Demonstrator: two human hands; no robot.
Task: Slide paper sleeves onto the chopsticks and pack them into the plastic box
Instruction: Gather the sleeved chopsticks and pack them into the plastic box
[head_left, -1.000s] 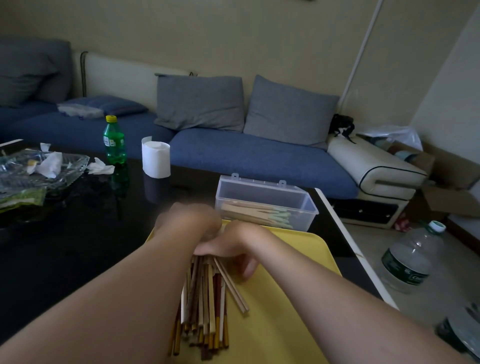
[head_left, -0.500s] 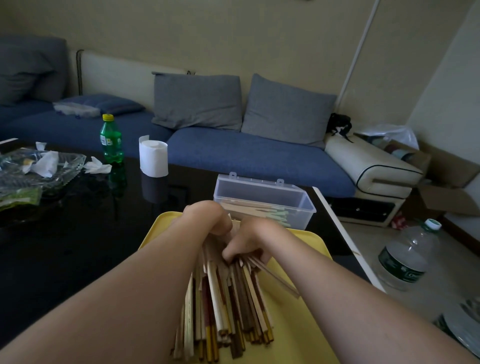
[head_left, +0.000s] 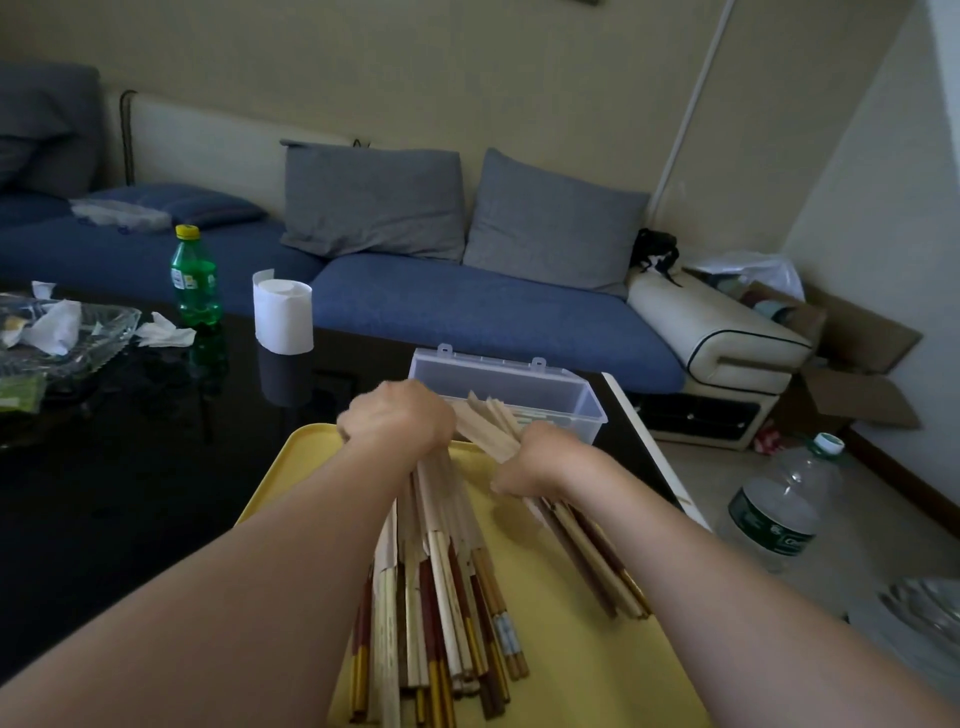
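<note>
Above the tray, left hand has fingers clamped on the big chopstick bundle; right hand clamps the small bundle

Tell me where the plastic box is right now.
In the head view, the plastic box sits right of centre on the black table, just beyond the far edge of the yellow tray, right of the toilet paper roll.

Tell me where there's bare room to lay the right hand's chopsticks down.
Bare tray shows between the big bundle and the small bundle; dark table lies open left of the tray, before the green bottle. Crowded: the tray's middle, and around the glass dish.
</note>
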